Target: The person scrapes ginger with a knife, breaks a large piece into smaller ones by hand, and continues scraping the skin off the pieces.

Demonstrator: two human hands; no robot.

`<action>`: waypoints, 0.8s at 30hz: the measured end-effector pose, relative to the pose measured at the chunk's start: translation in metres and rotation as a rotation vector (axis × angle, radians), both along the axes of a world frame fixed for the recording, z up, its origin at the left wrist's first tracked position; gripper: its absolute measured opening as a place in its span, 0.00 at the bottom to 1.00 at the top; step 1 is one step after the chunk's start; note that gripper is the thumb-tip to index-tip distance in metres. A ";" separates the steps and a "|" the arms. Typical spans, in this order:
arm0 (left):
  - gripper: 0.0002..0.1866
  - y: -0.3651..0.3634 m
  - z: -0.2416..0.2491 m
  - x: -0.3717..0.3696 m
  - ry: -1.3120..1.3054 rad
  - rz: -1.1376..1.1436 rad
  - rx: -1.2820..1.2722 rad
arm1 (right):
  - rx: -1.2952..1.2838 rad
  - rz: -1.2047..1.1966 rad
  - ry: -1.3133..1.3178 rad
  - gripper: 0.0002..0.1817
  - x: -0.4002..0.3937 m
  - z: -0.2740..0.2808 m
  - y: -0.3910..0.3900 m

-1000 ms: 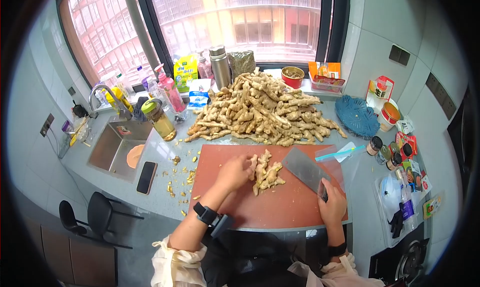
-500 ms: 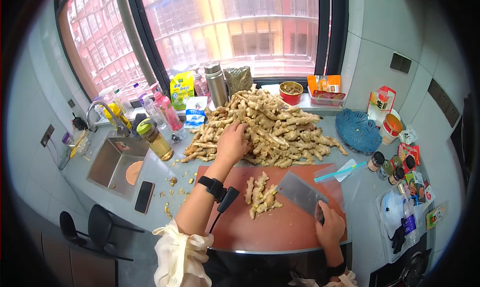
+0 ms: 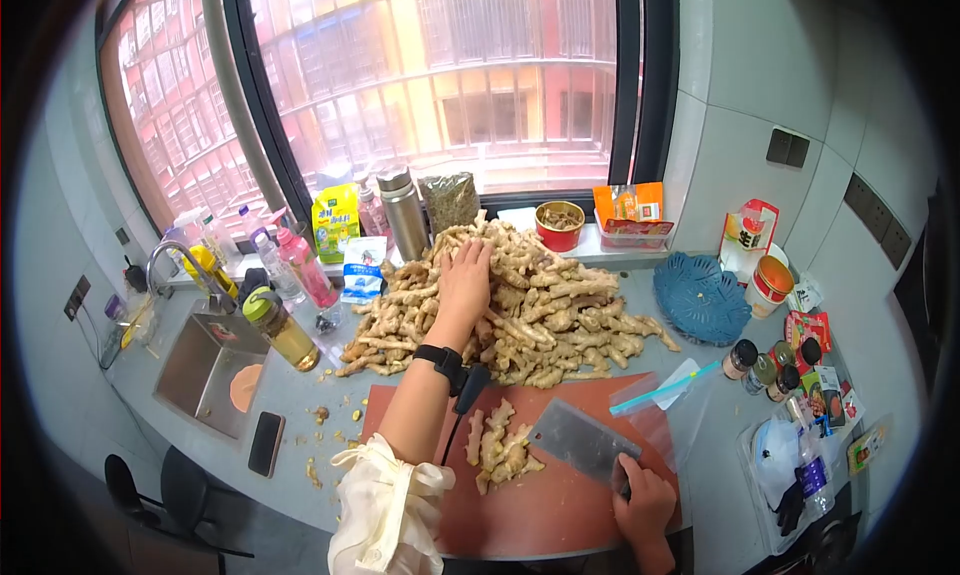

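Note:
My left hand (image 3: 464, 287) reaches up onto a large heap of ginger (image 3: 560, 310). Its fingers are stretched over the upper roots, with the fingertips partly hidden among them. A dark strap with a small black device circles that wrist. Low on the right, my right hand (image 3: 643, 500) is wrapped round the handle of a cleaver (image 3: 583, 441). The blade lies flat over the reddish-brown cutting board (image 3: 560, 525), pointing up and left. Beside the blade's tip, several loose ginger pieces (image 3: 503, 453) rest on the board.
Left of the heap stand a green-lidded bottle (image 3: 282, 330), a sink (image 3: 205, 375) and a phone (image 3: 265, 444). A blue basket (image 3: 702, 300), spice jars (image 3: 760, 372) and a zip bag (image 3: 665, 400) are on the right. Behind, a steel flask (image 3: 403, 215) lines the window sill.
The view has tilted upward, so most things sit lower. My left hand has moved farther up the ginger heap, its fingers straighter. My right hand still holds the cleaver by the board.

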State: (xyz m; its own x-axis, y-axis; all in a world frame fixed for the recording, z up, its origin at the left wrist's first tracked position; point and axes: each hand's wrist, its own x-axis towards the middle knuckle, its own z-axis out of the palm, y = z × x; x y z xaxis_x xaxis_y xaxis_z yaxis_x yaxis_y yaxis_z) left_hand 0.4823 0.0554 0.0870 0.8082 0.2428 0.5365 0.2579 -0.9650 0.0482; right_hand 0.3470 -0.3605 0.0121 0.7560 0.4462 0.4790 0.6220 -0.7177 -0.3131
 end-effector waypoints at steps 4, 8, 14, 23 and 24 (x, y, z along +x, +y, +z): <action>0.22 -0.002 0.006 0.004 -0.059 0.023 0.108 | 0.012 -0.015 -0.017 0.27 -0.003 0.004 0.003; 0.17 -0.001 0.002 0.003 -0.090 0.006 0.146 | 0.030 -0.002 -0.026 0.27 -0.003 0.004 0.003; 0.12 -0.002 0.030 -0.021 -0.240 0.159 -0.193 | 0.012 0.000 -0.035 0.29 0.000 -0.013 -0.005; 0.18 -0.007 0.061 -0.144 -0.588 -0.231 -1.725 | 0.046 0.110 -0.076 0.28 -0.004 -0.002 -0.006; 0.19 -0.014 0.062 -0.165 -0.556 -0.280 -1.760 | 0.051 0.129 -0.111 0.27 -0.004 -0.003 -0.006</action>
